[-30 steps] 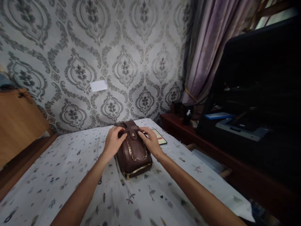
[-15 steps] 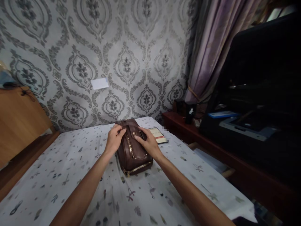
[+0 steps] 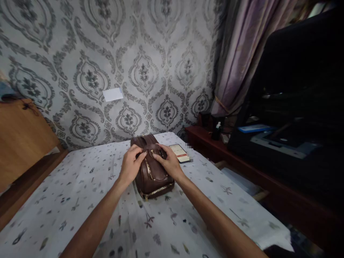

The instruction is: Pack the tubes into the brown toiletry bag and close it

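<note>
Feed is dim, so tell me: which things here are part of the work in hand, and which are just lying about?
In hand: brown bag, left hand, right hand.
Lying about: phone beside the bag, patterned cloth, small bottle on the side shelf.

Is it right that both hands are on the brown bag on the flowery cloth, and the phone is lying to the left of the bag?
Not quite. The head view shows the left hand and right hand on the brown bag, which sits on the flowery cloth, but the phone lies to the right of the bag, not the left.
</note>
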Available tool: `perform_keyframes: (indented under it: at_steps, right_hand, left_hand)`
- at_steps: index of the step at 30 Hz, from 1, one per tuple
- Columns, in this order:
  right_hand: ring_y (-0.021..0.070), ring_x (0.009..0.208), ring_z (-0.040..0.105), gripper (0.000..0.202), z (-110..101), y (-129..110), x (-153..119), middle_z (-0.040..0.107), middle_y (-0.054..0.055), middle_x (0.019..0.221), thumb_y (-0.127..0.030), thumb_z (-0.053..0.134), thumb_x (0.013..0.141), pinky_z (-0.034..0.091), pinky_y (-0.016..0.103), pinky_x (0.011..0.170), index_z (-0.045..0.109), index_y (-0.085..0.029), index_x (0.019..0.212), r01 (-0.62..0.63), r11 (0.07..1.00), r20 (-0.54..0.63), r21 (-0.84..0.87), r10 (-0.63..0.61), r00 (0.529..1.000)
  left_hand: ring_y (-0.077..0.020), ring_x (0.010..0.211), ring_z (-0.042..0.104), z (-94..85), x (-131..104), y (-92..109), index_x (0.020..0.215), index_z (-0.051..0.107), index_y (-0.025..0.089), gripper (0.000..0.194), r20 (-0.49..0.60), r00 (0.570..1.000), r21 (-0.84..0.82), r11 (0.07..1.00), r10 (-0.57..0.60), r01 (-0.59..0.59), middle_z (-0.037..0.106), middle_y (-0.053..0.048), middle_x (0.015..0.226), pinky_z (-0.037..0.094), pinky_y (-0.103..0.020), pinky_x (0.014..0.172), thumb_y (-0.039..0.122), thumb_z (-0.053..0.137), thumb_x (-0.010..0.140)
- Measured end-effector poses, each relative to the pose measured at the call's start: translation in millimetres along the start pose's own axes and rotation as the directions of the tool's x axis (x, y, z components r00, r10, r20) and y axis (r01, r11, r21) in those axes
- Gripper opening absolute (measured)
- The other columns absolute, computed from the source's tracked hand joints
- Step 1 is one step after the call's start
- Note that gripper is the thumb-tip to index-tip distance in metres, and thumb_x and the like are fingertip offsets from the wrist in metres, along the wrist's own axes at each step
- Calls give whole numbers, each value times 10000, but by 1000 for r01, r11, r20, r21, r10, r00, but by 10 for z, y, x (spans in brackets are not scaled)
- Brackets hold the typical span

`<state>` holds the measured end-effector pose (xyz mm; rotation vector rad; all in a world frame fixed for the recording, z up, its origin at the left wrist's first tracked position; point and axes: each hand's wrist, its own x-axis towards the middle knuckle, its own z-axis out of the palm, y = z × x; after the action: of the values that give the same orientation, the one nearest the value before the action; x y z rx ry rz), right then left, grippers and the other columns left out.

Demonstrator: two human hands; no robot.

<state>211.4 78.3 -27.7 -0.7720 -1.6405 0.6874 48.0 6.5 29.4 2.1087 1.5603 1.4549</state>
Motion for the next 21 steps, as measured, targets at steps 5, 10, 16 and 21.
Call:
perform_keyframes:
  at_steps: [5, 10, 16, 21]
  right_hand:
    - [255, 1113, 587, 465, -4, -2, -2, 662, 91, 1178, -407, 728, 751, 431, 424, 1011, 670, -248, 1185, -12, 1000, -3, 14, 12, 1000]
    - [250, 1102, 609, 367, -39, 39, 42, 687, 87, 1160, -367, 697, 773, 435, 427, 1006, 715, -260, 1124, 3, 997, -17, 74, -2, 1000]
    - [241, 1002, 651, 177, -60, -17, 96, 749, 63, 1003, -333, 671, 800, 454, 411, 957, 780, -271, 924, 100, 987, -120, 128, -85, 989]
    - [246, 965, 644, 193, -59, -80, 67, 763, 49, 937, -358, 647, 822, 461, 399, 912, 780, -269, 929, 53, 985, -154, 163, -27, 988]
  left_hand:
    - [-192, 792, 540, -20, -75, 73, 692, 547, 191, 225, 42, 998, 38, 998, 52, -53, 524, -15, 777, 411, -295, 715, 260, 512, 904]
    - [-210, 880, 582, -22, -130, 68, 779, 588, 192, 168, 35, 997, 49, 996, 71, -73, 587, -41, 863, 456, -317, 764, 243, 509, 918]
    - [-257, 1144, 561, 51, -204, 44, 936, 577, 204, 64, 33, 981, 176, 965, 191, -193, 640, -87, 1175, 423, -437, 974, 170, 537, 900]
    - [-256, 1164, 578, 98, -227, -1, 981, 562, 216, 92, 24, 982, 195, 962, 188, -189, 649, -83, 1219, 424, -454, 973, 168, 505, 927]
